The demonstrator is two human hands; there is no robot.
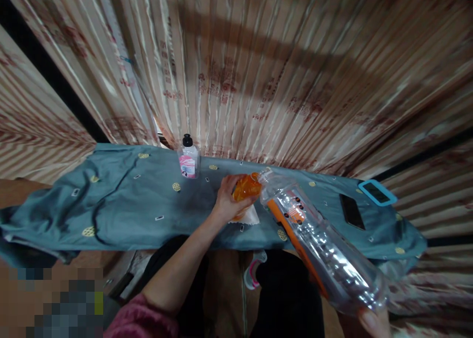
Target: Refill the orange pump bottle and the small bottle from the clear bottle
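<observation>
Cloth (121, 205), blue-grey and rumpled, covers the tabletop across the middle of the frame, with striped curtains (295, 82) filling everything above it. Lower right of centre, a big clear plastic bottle (321, 249) lies tilted, its mouth up against a small orange container (247, 187) at centre. It looks nearly empty, so I judge it light, thin-walled and easy to dent, and slippery along its smooth ribs; the firmer base and neck seem the best places to hold. The right hand (373, 321), at the bottom right edge, has its grip around the bottle's base, though only fingertips show. The left hand (225, 202) is closed around the orange container, which rests on a white paper (249, 217); it looks small, soft-sided and probably wet. A dark phone (352, 211) and a blue-framed one (377, 192) lie at right. A small pink-labelled bottle (188, 159) with a black cap stands upper left of centre.
</observation>
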